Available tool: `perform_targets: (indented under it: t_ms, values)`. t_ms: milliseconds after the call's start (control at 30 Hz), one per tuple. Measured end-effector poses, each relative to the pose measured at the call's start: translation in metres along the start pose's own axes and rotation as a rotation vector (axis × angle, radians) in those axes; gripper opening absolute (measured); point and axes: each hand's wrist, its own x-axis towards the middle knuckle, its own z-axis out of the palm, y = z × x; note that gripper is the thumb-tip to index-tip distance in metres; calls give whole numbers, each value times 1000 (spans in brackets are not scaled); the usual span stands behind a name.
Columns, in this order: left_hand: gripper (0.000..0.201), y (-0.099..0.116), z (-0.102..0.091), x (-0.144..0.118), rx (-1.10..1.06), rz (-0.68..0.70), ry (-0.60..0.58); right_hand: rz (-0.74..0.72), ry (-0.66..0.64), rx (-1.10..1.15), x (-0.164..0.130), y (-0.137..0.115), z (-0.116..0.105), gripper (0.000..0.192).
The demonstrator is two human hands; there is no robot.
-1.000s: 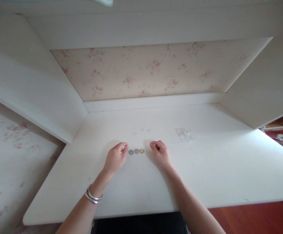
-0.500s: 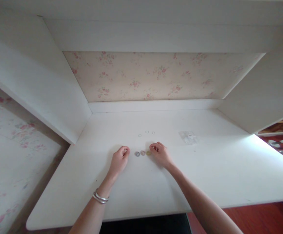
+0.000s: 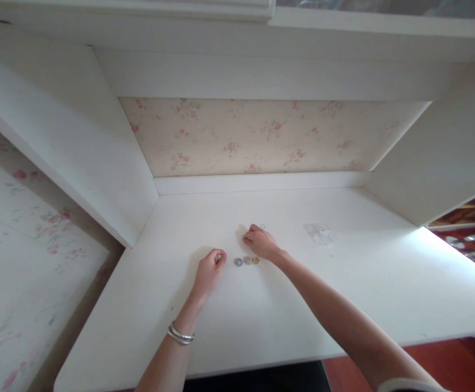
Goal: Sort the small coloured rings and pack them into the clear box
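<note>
My left hand point(image 3: 210, 271) rests on the white tabletop, fingers curled into a loose fist; whatever they may hold is hidden. To its right lie three small round pieces in a row: a silver-grey one point(image 3: 238, 262), a pinkish one point(image 3: 247, 261) and a golden one point(image 3: 256, 260). Beyond this row, my right hand point(image 3: 261, 243) is closed in a pinch near the table surface. What its fingertips grip, if anything, is too small to make out. Just past its knuckles shows one thin, pale ring point(image 3: 262, 226).
A flat clear plastic bag point(image 3: 320, 234) lies on the white table point(image 3: 286, 310) to the right. White side panels and an overhead shelf enclose the back. A tiny dark speck point(image 3: 172, 308) is beside my left forearm. Metal spoon-like things point(image 3: 462, 242) show beyond the right edge.
My right hand has moved from beside the golden piece away from me, over where the thin rings lay, hiding all but one. My left hand stays closed beside the row. The camera view has shifted slightly.
</note>
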Motion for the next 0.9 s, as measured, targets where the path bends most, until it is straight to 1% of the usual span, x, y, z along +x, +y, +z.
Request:
perform_targets:
  t_ms: [200,333,433,567,733,900]
  values:
    - [29,1,1,0,-6,19,-33,10,-29,-50,-16,9,-1,21]
    - [27,2,0,-1,-2,26,-44,2,-19,-63,-29,12,-7,21]
    - [27,3,0,-1,3,19,-51,7,33,-35,-40,16,-14,25]
    - [27,3,0,0,10,13,-46,-13,113,79,-60,22,-19,23]
    - [27,2,0,0,26,32,-41,-34,133,130,-87,25,-15,24]
    - [29,4,-1,-2,47,48,-32,-20,100,123,-98,22,-5,26]
